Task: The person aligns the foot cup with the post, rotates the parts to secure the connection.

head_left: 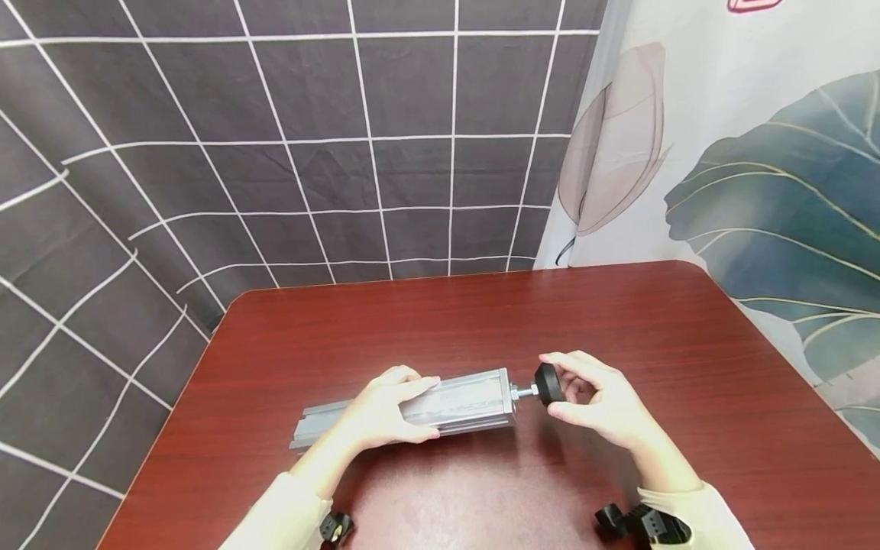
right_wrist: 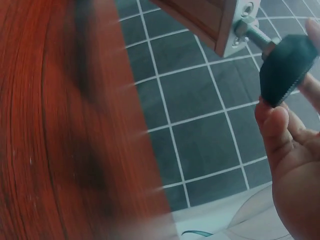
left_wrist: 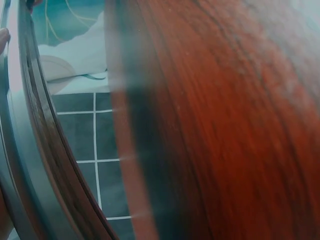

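A long silver aluminium profile [head_left: 470,397] with grooved sides lies across my view, held over the table. My left hand [head_left: 386,409] grips it around the middle, thumb on the near side and fingers over the far side. At its right end, a threaded bolt [right_wrist: 258,36] with nuts sticks out of an end plate [right_wrist: 231,44]. On that bolt sits a black levelling foot [head_left: 548,384]. My right hand [head_left: 605,393] pinches the foot's rim between thumb and fingers. The left wrist view shows the grooved side of the profile close up, with the left hand mostly hidden.
A reddish-brown wooden table [head_left: 385,328] spreads beneath both hands. Behind it hangs a dark grey curtain [head_left: 406,92] with a white grid, and to the right a pale curtain [head_left: 694,130] with leaf prints. Black wrist straps [head_left: 663,527] sit at both cuffs.
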The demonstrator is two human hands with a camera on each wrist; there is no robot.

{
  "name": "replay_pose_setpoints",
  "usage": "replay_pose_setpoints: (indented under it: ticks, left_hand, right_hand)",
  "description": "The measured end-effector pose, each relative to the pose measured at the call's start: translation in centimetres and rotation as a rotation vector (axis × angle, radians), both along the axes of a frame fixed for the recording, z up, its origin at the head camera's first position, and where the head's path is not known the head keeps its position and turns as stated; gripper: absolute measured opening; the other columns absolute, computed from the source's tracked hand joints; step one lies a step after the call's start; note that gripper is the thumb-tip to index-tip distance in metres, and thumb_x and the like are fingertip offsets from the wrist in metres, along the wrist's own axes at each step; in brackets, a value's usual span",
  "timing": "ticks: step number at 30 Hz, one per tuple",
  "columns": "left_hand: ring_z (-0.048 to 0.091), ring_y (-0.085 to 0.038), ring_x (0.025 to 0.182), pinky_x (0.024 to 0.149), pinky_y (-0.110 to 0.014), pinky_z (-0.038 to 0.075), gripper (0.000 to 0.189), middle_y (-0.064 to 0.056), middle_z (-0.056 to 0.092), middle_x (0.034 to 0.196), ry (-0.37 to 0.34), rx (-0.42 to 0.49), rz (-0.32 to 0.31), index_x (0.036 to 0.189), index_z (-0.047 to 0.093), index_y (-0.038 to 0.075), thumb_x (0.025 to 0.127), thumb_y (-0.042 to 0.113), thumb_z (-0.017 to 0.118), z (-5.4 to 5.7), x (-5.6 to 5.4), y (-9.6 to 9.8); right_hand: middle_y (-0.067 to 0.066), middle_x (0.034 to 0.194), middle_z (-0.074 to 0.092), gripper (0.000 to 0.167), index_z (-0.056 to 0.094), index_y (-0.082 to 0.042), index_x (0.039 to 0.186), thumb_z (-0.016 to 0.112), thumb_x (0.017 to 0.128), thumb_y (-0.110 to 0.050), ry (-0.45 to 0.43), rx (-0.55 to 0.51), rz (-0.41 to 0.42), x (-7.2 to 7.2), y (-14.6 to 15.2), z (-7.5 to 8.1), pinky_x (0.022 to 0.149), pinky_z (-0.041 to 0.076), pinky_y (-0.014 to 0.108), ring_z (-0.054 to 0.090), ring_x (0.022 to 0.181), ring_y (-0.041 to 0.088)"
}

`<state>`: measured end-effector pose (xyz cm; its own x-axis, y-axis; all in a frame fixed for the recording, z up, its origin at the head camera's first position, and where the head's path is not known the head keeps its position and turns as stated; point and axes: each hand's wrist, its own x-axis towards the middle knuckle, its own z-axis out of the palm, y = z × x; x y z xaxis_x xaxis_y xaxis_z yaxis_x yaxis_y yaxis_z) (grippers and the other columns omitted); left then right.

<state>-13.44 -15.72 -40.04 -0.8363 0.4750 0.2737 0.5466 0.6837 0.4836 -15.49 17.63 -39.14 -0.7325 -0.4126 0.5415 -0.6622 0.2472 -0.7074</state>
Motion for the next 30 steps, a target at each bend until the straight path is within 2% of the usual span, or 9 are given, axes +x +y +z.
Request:
replay_pose_setpoints:
  ticks: [3,5,10,13,16,19,25,27,30]
  left_hand:
    - [0.051,-0.009,0.091,0.077,-0.027,0.045,0.065,0.006,0.055,0.099,0.002,0.002,-0.001,0.122,0.065,0.017,0.064,0.043,0.081,0.0,-0.1,0.0]
    - [0.051,-0.009,0.091,0.077,-0.027,0.045,0.066,0.006,0.055,0.099,0.004,0.003,0.000,0.122,0.065,0.017,0.064,0.044,0.081,0.0,-0.1,-0.1]
    - [0.051,-0.009,0.092,0.078,-0.028,0.045,0.066,0.006,0.055,0.099,0.025,-0.008,0.007,0.121,0.065,0.018,0.063,0.045,0.082,0.0,-0.2,-0.2]
    - [0.051,-0.009,0.093,0.079,-0.029,0.044,0.066,0.006,0.055,0.100,0.019,-0.013,0.012,0.122,0.065,0.018,0.064,0.045,0.081,0.2,-0.3,-0.1]
    - [0.051,-0.009,0.093,0.079,-0.029,0.044,0.066,0.006,0.055,0.101,-0.003,-0.009,0.010,0.122,0.065,0.018,0.064,0.045,0.081,0.4,-0.3,-0.1]
    - [0.051,-0.009,0.094,0.079,-0.029,0.044,0.066,0.006,0.054,0.101,-0.012,-0.011,0.001,0.122,0.064,0.018,0.064,0.044,0.081,0.5,-0.2,0.0]
    - [0.050,-0.009,0.093,0.079,-0.028,0.044,0.066,0.006,0.053,0.100,0.016,-0.033,-0.011,0.122,0.064,0.017,0.065,0.045,0.081,0.6,-0.1,0.1]
    - [0.050,-0.010,0.093,0.079,-0.028,0.044,0.066,0.005,0.053,0.100,0.032,-0.039,-0.013,0.122,0.064,0.016,0.065,0.045,0.081,0.6,-0.1,0.1]
    - [0.050,-0.010,0.093,0.079,-0.029,0.044,0.066,0.005,0.054,0.099,0.043,-0.045,-0.010,0.122,0.064,0.017,0.065,0.046,0.080,0.7,-0.1,0.1]
  right_hand:
    - [-0.005,0.087,0.059,0.057,0.063,-0.004,0.113,0.077,0.061,0.012,-0.015,-0.003,-0.039,0.0,-0.1,0.1,0.054,0.042,0.023,0.052,0.067,0.013]
    - [-0.007,0.088,0.058,0.054,0.061,-0.002,0.115,0.077,0.064,0.008,-0.037,0.021,-0.032,0.0,0.0,0.3,0.056,0.043,0.022,0.052,0.069,0.012]
    - [-0.002,0.121,0.052,0.080,0.044,-0.001,0.136,0.079,0.064,0.005,-0.076,0.068,0.156,-0.3,0.8,0.5,0.067,0.044,0.025,0.052,0.082,0.011]
    - [0.001,0.134,0.044,0.085,0.041,-0.005,0.140,0.081,0.065,0.004,-0.060,0.094,0.212,-0.2,1.2,0.7,0.069,0.045,0.024,0.053,0.084,0.010]
    - [0.001,0.128,0.048,0.078,0.050,-0.011,0.134,0.082,0.065,0.001,-0.002,0.122,0.171,-0.1,1.2,1.0,0.067,0.047,0.021,0.055,0.079,0.009]
    - [0.000,0.115,0.054,0.076,0.056,-0.012,0.128,0.085,0.059,0.003,0.022,0.118,0.129,-0.1,1.2,0.9,0.064,0.047,0.021,0.056,0.075,0.010]
    - [-0.004,0.081,0.056,0.065,0.060,-0.010,0.119,0.082,0.060,0.006,-0.054,0.109,0.035,-0.1,1.0,0.7,0.054,0.044,0.024,0.053,0.061,0.013]
    - [-0.004,0.078,0.056,0.060,0.061,-0.010,0.117,0.082,0.063,0.003,-0.086,0.109,0.008,-0.1,0.9,0.6,0.053,0.043,0.024,0.052,0.060,0.012]
    - [-0.005,0.085,0.057,0.061,0.058,-0.009,0.122,0.080,0.066,0.001,-0.122,0.105,0.016,-0.1,0.8,0.6,0.057,0.045,0.023,0.053,0.065,0.011]
